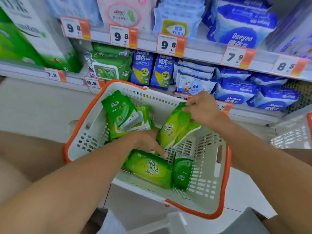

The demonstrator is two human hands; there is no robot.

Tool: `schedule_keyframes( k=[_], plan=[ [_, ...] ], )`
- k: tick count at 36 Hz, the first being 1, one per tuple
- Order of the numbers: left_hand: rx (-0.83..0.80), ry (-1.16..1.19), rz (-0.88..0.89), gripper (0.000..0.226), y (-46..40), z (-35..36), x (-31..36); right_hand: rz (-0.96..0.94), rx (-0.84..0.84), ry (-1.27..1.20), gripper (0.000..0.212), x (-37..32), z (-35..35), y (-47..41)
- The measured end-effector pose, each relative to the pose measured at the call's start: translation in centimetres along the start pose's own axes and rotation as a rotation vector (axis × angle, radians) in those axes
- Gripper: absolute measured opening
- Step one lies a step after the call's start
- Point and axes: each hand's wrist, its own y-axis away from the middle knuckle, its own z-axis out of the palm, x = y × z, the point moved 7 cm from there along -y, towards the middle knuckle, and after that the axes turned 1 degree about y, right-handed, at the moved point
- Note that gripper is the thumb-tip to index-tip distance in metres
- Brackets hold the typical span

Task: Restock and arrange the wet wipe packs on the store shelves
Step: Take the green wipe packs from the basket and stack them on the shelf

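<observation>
A white basket with an orange rim (81, 122) sits in front of me, holding several green wet wipe packs. My right hand (200, 108) grips two green packs (175, 127) by their top edge, lifted above the basket's middle. My left hand (148, 142) reaches down into the basket, its fingers touching a large green pack (148, 168) lying flat near the front. A small green pack (182, 173) stands beside it. More green packs (121, 112) lean in the basket's back left corner.
Shelves behind the basket carry green packs (109, 65), blue Deeyeo pouches (152, 70) and blue-white packs (236, 88), with price tags (170, 44) on the shelf edges. Another basket (293, 135) shows at the right edge. White boxes lie under the basket.
</observation>
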Motion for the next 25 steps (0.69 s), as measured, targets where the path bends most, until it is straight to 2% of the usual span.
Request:
schedule_keyframes(
  k=[2, 4, 6, 8, 11, 14, 17, 18, 19, 20, 22, 23, 25],
  plan=[
    [0.020, 0.236, 0.108, 0.118, 1.9, -1.4, 1.9, 0.178, -0.007, -0.328, 0.029, -1.8, -2.9, 0.3],
    [0.127, 0.362, 0.239, 0.110, 4.2, -4.2, 4.4, 0.303, 0.032, -0.701, 0.030, -3.3, -6.3, 0.3],
    [0.245, 0.418, 0.373, 0.102, 7.1, -7.5, 7.5, 0.406, 0.033, -1.017, 0.027, -4.2, -9.4, 0.2],
    [0.394, 0.367, 0.468, 0.102, 11.1, -10.7, 10.8, 0.447, 0.004, -1.173, 0.024, -5.3, -12.3, 0.3],
    [0.552, 0.320, 0.665, 0.076, 17.5, -14.5, 15.9, 0.360, -0.008, -1.149, 0.027, -7.2, -16.2, 0.4],
    [0.695, 0.344, 0.826, 0.061, 23.6, -17.1, 19.7, 0.208, -0.017, -1.056, 0.017, -9.6, -17.8, 0.4],
    [0.807, 0.415, 0.951, 0.046, 27.3, -18.8, 21.6, 0.044, -0.015, -1.203, 0.012, -12.5, -17.8, 0.9],
    [0.825, 0.472, 0.975, 0.037, 27.9, -19.0, 21.7, 0.003, -0.046, -1.219, 0.025, -13.7, -17.3, 1.1],
    [0.843, 0.524, 0.989, 0.028, 28.1, -19.2, 21.6, -0.026, -0.081, -1.216, 0.037, -14.6, -16.7, 1.0],
    [0.875, 0.573, 0.988, 0.020, 28.2, -19.3, 21.3, -0.044, -0.075, -1.208, 0.037, -15.4, -16.2, 0.9],
    [0.971, 0.655, 0.942, 0.013, 28.2, -19.8, 20.0, -0.041, -0.066, -1.173, 0.023, -16.7, -14.9, 0.7],
    [0.984, 0.686, 0.915, 0.014, 28.2, -20.0, 19.6, -0.021, -0.054, -1.165, 0.019, -16.9, -14.5, 0.3],
    [0.907, 0.654, 0.858, 0.029, 28.4, -20.1, 19.9, 0.024, -0.015, -1.142, 0.019, -17.2, -14.7, -0.2]
  ],
)
